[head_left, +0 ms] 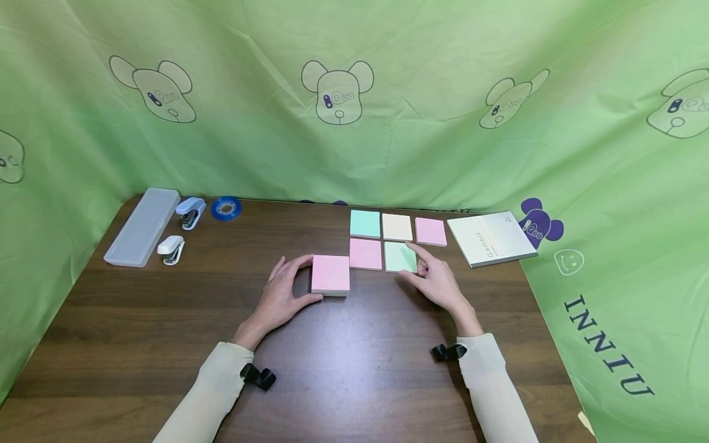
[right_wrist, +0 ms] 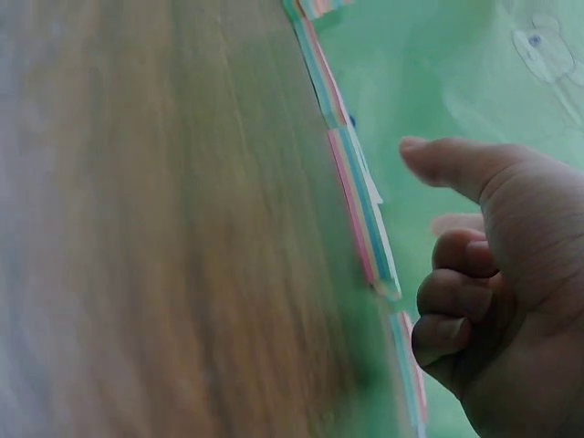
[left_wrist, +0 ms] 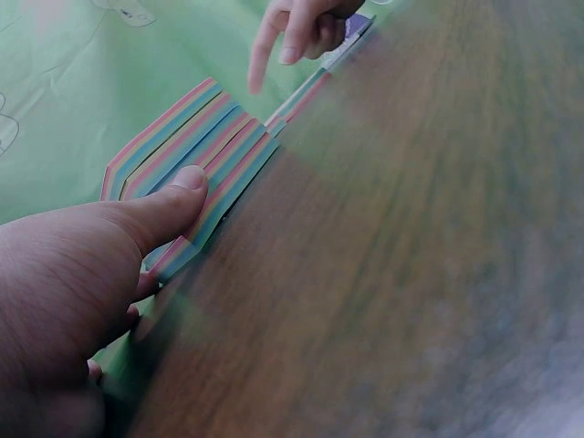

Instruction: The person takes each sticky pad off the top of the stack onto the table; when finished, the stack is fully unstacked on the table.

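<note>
My left hand (head_left: 281,291) grips the side of a stack of sticky note pads (head_left: 330,274), thumb at the near edge and fingers at the far edge. The top pad is pink; striped layers of pink, yellow, blue and green show along the stack's side (left_wrist: 239,146) in the left wrist view. Over the right edge of a pale green sticky note pad (head_left: 397,259), my right hand (head_left: 440,286) hovers with nothing in its grasp. Its thumb (right_wrist: 456,164) is stretched out, while several other fingers curl inward. Left of the green pad lies a pink pad (head_left: 365,254).
Behind these, a teal pad (head_left: 365,223), a cream pad (head_left: 397,227) and a pink pad (head_left: 431,231) form a row. A notebook (head_left: 492,238) lies to the right. Far left are a translucent case (head_left: 142,227), two small staplers (head_left: 190,212) and blue tape (head_left: 226,208).
</note>
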Tool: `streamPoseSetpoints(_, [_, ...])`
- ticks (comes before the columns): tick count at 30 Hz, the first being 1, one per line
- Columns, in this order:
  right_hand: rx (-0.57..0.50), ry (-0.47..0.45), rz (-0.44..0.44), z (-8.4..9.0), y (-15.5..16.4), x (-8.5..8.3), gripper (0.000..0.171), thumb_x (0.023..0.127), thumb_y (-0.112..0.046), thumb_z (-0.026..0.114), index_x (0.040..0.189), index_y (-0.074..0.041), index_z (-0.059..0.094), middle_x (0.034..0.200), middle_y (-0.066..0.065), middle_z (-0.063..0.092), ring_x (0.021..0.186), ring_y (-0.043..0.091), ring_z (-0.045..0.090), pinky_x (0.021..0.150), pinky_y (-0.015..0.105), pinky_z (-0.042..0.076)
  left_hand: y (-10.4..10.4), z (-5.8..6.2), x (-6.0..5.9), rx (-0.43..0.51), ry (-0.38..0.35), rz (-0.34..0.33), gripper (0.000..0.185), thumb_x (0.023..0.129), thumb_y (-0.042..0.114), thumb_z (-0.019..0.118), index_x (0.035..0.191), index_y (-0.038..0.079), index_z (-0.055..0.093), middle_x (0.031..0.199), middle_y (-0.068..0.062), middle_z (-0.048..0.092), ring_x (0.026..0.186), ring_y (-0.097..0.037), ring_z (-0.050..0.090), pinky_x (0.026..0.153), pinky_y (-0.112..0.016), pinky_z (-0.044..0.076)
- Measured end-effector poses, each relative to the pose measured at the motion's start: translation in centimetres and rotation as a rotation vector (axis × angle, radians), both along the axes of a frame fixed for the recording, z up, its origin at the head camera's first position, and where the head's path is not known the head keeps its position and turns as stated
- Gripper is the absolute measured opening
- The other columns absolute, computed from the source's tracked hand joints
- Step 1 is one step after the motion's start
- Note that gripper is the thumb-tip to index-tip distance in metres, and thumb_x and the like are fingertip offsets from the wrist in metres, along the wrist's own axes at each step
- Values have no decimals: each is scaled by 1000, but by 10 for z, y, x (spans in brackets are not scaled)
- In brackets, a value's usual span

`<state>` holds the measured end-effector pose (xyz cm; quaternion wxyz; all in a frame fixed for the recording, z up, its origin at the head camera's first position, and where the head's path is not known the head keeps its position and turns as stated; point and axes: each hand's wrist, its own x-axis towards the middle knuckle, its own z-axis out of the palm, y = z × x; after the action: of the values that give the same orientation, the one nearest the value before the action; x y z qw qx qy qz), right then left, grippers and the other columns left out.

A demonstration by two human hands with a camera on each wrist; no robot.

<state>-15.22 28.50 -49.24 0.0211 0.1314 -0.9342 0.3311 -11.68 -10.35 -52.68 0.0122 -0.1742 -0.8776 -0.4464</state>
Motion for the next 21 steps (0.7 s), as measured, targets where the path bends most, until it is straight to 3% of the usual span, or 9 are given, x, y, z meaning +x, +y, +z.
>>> streamPoseSetpoints(21, [-53,1,156,21,-52,15,69,97,-24,88,158,-10,61,72,-12,34,66,4,30,66,29,32,1,2,1,-18,-2,6,92,88,25,98,164,7,48,158,-13,63,153,-33,52,140,-55,10])
